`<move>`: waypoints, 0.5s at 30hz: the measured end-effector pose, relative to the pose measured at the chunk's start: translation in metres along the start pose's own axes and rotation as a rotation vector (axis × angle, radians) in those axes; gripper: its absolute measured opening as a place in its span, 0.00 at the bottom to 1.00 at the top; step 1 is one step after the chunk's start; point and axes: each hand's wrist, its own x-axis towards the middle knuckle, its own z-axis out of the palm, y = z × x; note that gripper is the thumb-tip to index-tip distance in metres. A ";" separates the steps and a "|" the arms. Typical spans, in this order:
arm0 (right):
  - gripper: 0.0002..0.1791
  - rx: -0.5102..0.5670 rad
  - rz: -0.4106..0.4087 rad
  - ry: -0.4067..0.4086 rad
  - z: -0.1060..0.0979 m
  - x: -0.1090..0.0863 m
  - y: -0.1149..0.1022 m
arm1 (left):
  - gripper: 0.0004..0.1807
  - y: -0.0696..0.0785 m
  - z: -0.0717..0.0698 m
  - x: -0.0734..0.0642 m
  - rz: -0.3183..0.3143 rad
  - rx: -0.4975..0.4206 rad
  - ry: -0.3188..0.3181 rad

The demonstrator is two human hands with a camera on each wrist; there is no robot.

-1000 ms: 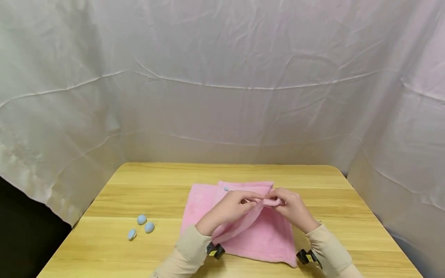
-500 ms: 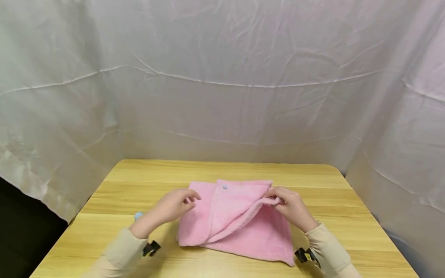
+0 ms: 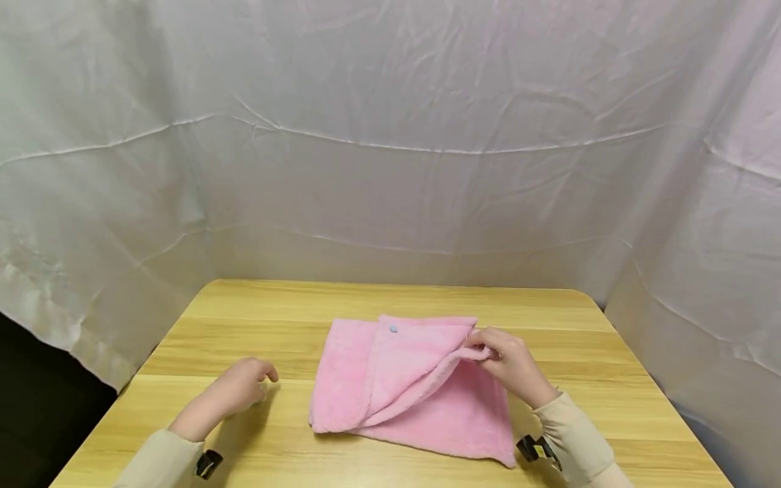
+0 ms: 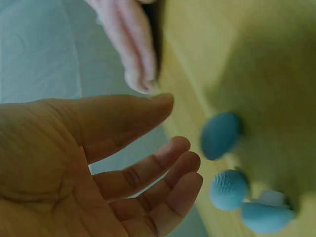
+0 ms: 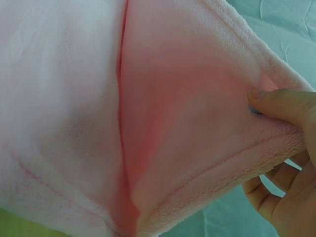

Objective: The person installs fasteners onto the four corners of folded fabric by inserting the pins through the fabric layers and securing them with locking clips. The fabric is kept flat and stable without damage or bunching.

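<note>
A pink fleece cloth point(image 3: 344, 379) lies folded in layers on the table, with a small blue domed piece point(image 3: 393, 329) near its far edge. My right hand point(image 3: 509, 359) pinches and lifts a corner of the cloth. In the right wrist view, a bit of a blue piece point(image 5: 255, 110) shows under the thumb on that corner. My left hand point(image 3: 234, 388) hovers at the left with fingers loosely bent, apart from the cloth. Just beyond its fingertips in the left wrist view are several blue round-topped pieces point(image 4: 229, 190), one showing a pale base. The left hand hides them in the head view.
The wooden table point(image 3: 262, 318) has rounded far corners. Pale fabric drapes point(image 3: 390, 203) hang behind it and along both sides. A dark gap point(image 3: 36, 407) shows below the drape at the left. A small black camera point(image 3: 209, 463) is worn on the left wrist.
My left hand has let go of the cloth and moved left, over the blue pieces. The right hand stays at the lifted corner. The cloth's left part has settled flatter.
</note>
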 end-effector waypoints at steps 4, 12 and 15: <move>0.19 -0.003 -0.006 0.006 -0.001 0.000 0.000 | 0.16 -0.006 0.007 -0.001 -0.034 0.033 0.020; 0.19 0.000 -0.007 0.002 -0.001 0.000 0.001 | 0.18 -0.009 0.018 0.001 -0.063 0.023 0.048; 0.19 -0.002 -0.005 0.000 -0.001 0.000 0.001 | 0.17 -0.009 0.021 0.002 -0.074 0.020 0.051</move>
